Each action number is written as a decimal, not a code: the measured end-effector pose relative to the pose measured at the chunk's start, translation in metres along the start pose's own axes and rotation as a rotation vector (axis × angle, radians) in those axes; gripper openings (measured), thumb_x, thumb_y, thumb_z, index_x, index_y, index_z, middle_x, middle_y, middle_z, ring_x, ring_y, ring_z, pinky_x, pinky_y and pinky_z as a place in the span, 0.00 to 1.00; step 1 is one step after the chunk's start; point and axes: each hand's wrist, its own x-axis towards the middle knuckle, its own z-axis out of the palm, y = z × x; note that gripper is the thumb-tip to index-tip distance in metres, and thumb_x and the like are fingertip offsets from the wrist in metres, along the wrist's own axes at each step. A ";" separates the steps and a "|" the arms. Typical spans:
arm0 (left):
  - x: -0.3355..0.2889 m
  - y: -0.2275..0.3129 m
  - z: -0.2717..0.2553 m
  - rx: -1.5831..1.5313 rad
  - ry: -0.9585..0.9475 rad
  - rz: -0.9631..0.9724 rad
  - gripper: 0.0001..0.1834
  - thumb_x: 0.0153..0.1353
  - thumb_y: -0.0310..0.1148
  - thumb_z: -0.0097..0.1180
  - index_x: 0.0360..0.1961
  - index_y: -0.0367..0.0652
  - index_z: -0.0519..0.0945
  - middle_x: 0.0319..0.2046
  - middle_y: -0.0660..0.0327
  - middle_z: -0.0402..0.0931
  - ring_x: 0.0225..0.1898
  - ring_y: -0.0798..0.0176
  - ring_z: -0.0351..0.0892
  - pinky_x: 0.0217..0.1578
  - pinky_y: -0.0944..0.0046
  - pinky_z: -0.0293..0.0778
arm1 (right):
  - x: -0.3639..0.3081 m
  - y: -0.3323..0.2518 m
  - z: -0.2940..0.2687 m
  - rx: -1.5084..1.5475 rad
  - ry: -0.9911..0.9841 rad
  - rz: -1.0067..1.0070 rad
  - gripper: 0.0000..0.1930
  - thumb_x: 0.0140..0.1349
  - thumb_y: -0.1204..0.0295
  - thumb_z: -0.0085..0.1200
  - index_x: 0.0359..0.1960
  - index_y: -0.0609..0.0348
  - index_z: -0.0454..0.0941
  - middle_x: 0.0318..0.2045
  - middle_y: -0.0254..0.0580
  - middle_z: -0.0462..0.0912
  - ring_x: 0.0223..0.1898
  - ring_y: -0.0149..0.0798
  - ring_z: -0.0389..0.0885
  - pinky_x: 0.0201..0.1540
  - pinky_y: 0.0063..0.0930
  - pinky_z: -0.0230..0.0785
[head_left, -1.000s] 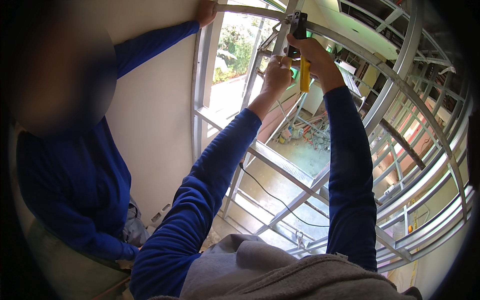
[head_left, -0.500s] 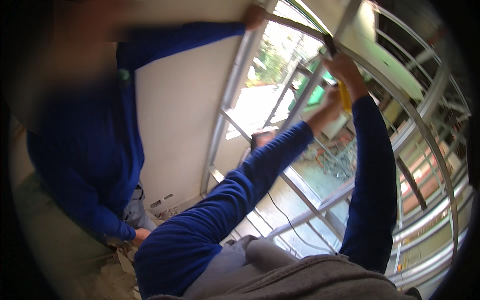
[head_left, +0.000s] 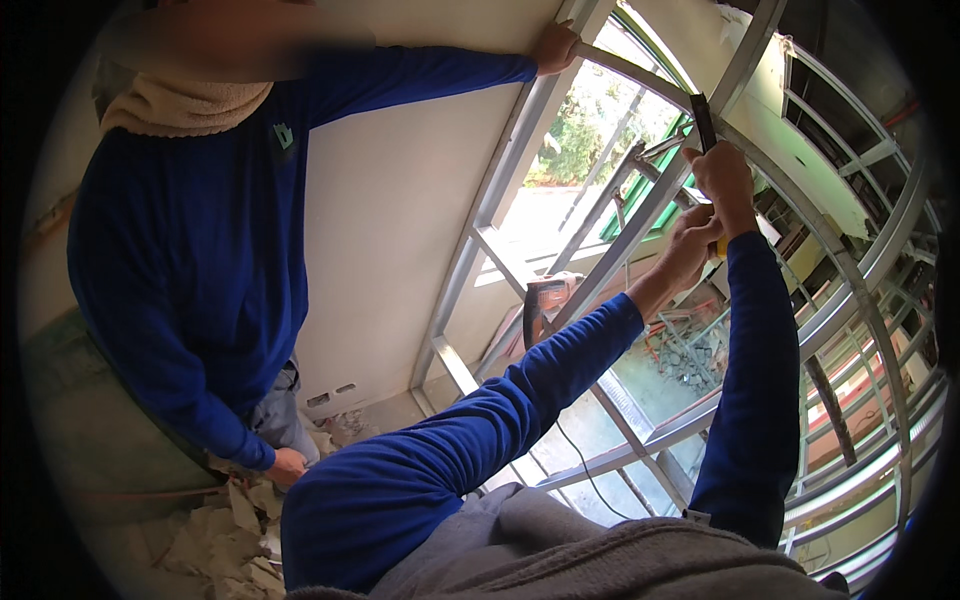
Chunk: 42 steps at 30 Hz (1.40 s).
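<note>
Gripping black-and-yellow hand tool (head_left: pixel 703 120) at one o'clock, right hand (head_left: pixel 726 178) clamped round it, left hand (head_left: pixel 690 242) just below, presumably steadying, its grip unclear.

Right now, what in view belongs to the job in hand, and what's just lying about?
In use: black-and-yellow tool in the right hand; metal bar at co-worker's hand; metal frame.
Apparently idle: orange power tool; broken board pieces; rubble.

Your left arm (head_left: pixel 490 413), blue-sleeved, slanted upward to the right, creased at the elbow; your left wrist (head_left: pixel 650 290) was bare. Your left hand (head_left: pixel 688 245), fingers curled, was just below your right hand (head_left: pixel 724 180), uppermost, its fingers closed. Your right arm (head_left: pixel 757 370), blue-sleeved, stood nearly upright, extended.
</note>
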 end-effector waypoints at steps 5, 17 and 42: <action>0.007 -0.010 -0.001 -0.597 0.100 -0.089 0.11 0.76 0.32 0.48 0.49 0.36 0.77 0.45 0.56 0.83 0.40 0.64 0.86 0.39 0.61 0.83 | -0.011 0.005 0.012 -0.044 0.083 -0.070 0.27 0.65 0.48 0.62 0.48 0.64 0.84 0.47 0.60 0.87 0.52 0.59 0.86 0.54 0.48 0.79; 0.014 -0.008 0.018 -0.209 0.317 -0.097 0.12 0.75 0.37 0.50 0.47 0.41 0.81 0.39 0.62 0.84 0.36 0.65 0.84 0.35 0.62 0.79 | -0.028 -0.020 -0.033 -0.142 0.076 -0.249 0.17 0.64 0.63 0.55 0.46 0.65 0.85 0.49 0.58 0.86 0.52 0.57 0.85 0.57 0.45 0.78; 0.009 -0.004 0.002 -0.091 0.389 -0.005 0.10 0.73 0.26 0.43 0.48 0.41 0.77 0.24 0.59 0.78 0.20 0.64 0.78 0.20 0.62 0.75 | -0.035 -0.029 -0.049 -0.056 0.026 -0.381 0.15 0.60 0.66 0.54 0.37 0.69 0.83 0.37 0.68 0.86 0.44 0.59 0.88 0.52 0.45 0.81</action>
